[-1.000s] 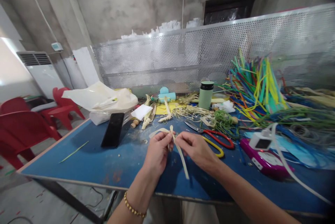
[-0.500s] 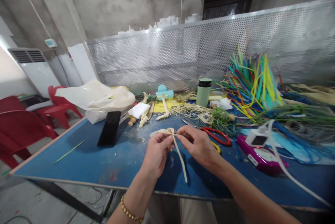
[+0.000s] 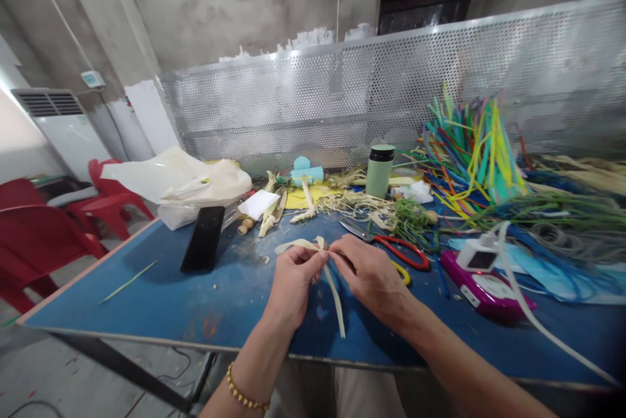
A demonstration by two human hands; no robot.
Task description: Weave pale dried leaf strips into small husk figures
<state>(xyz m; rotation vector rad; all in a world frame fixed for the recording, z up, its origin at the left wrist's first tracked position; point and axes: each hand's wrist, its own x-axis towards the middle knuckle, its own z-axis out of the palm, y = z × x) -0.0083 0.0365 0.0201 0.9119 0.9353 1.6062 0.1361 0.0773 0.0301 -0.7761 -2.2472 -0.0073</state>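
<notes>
Above the table's front part, a pale strip that looks like dried husk (image 3: 337,307) is pinched between my two hands. My left hand (image 3: 291,284) grips it with thumb and fingers pressed together; a flat end sticks out to the left, and a tail hangs down between the hands. The fingers of my right hand (image 3: 364,274) are closed at the strip's crossing, close to the left fingertips. My fingers hide just how the strip is folded or knotted there. Red-handled scissors (image 3: 403,252) lie behind my right hand, and a yellow handle loop (image 3: 402,273) shows beside it.
On the blue table (image 3: 171,310) are a black phone (image 3: 202,238), a green flask (image 3: 380,171), a magenta device (image 3: 484,287) with a white charger, dried husk pieces (image 3: 306,201), green strands (image 3: 413,219) and colourful strips (image 3: 489,150). Behind stands a perforated metal screen (image 3: 293,105).
My right fingertips have shifted slightly left, closer to my left fingertips. The strip's hanging tail has moved a little left and up.
</notes>
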